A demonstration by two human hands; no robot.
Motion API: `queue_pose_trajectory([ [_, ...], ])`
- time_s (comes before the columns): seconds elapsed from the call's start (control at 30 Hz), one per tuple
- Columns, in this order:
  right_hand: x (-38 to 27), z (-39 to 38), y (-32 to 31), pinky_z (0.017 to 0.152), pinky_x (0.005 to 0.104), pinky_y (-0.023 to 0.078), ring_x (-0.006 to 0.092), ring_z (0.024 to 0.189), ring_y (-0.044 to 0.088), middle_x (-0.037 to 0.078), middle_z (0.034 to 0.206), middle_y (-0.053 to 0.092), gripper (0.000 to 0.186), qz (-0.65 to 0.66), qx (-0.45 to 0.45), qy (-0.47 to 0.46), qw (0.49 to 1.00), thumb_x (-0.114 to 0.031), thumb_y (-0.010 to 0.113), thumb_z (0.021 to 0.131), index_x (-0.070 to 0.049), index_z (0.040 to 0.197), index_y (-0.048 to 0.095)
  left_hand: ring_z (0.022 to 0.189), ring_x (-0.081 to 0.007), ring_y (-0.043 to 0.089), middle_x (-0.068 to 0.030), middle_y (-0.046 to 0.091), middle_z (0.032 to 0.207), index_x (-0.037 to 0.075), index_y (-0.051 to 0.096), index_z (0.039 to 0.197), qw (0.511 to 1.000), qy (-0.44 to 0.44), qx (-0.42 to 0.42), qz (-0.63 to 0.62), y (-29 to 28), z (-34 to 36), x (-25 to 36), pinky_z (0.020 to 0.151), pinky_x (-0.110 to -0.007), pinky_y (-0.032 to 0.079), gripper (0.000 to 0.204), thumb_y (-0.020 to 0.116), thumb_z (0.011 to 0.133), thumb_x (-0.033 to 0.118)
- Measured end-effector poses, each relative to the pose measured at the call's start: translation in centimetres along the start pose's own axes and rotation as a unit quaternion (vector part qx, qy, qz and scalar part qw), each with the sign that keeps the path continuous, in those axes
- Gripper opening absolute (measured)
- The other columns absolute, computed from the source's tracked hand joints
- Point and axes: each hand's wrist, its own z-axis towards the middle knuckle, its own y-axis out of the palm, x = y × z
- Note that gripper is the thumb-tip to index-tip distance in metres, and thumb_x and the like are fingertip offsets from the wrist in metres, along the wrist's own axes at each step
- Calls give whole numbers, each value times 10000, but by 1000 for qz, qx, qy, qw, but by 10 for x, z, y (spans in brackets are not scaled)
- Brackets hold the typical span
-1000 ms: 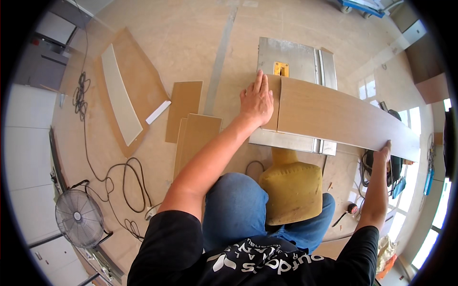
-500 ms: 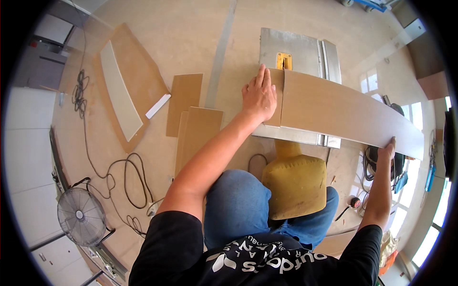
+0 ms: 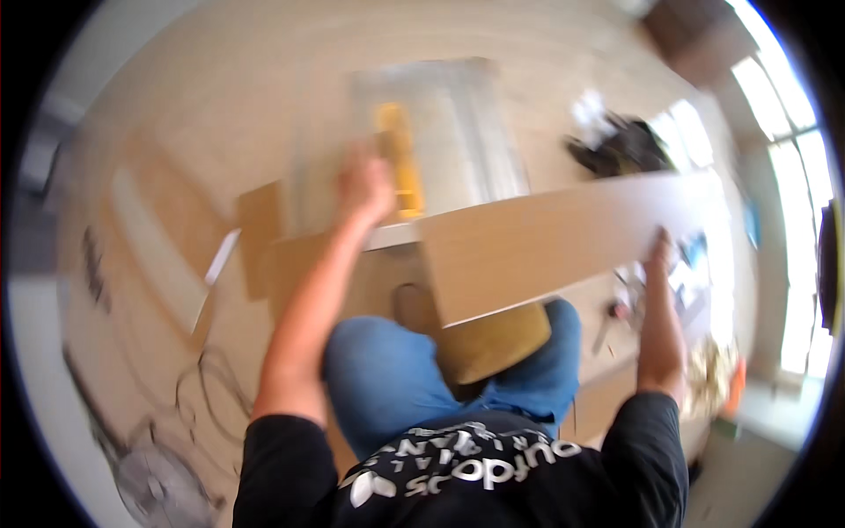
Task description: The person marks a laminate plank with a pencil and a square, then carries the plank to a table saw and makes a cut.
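Observation:
A long wood-coloured panel [image 3: 546, 238] with a pale edge slants across the front of the metal saw table [image 3: 449, 132]. My right hand [image 3: 659, 251] grips the panel's long near edge toward its right end. Over the saw table, left of its yellow insert [image 3: 400, 163], is my left hand [image 3: 363, 187], apart from the panel. Motion smears its fingers, and whether it holds anything is not visible. Below the panel, a yellow padded seat [image 3: 493, 343] shows between my knees.
Flat brown boards [image 3: 295, 264] lie on the floor left of the saw, with a pale strip [image 3: 158, 238] farther left. A cable [image 3: 207, 378] loops near a round fan [image 3: 163, 484]. A dark bundle [image 3: 620, 145] lies beyond the panel at right.
My view has turned right. The panel has come off the saw's middle toward me and tilted, its left end now nearer my knees. My left hand has left the panel's end.

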Motion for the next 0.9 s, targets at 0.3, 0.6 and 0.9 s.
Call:
queue_pose_trajectory([
  [0.3, -220, -84, -328, 967, 394, 511, 270, 1065, 638, 153, 1231, 671, 482, -289, 236, -187, 909, -284, 660, 974, 36, 1325, 583, 1421, -453, 352, -328, 365, 1520, -70, 315, 1511, 959, -10, 36, -280, 76, -40, -5, 1185, -471, 293, 611, 387, 1081, 359],
  [0.6, -342, -215, -442, 811, 357, 579, 224, 976, 690, 131, 1112, 712, 485, -270, 253, -100, 924, -316, 733, 938, 35, 1253, 617, 1417, -398, 407, -268, 384, 1555, -16, 334, 1531, 974, -65, 19, -218, 38, -18, -67, 1158, -415, 346, 588, 383, 1090, 369],
  [0.9, -118, -194, -552, 949, 389, 526, 263, 1095, 642, 153, 1262, 651, 592, -258, 306, -113, 910, -245, 748, 922, 57, 1371, 508, 1402, -283, 429, -182, 410, 1558, 29, 365, 1535, 906, -154, 6, -394, 39, -33, -53, 1142, -391, 360, 538, 428, 1084, 317],
])
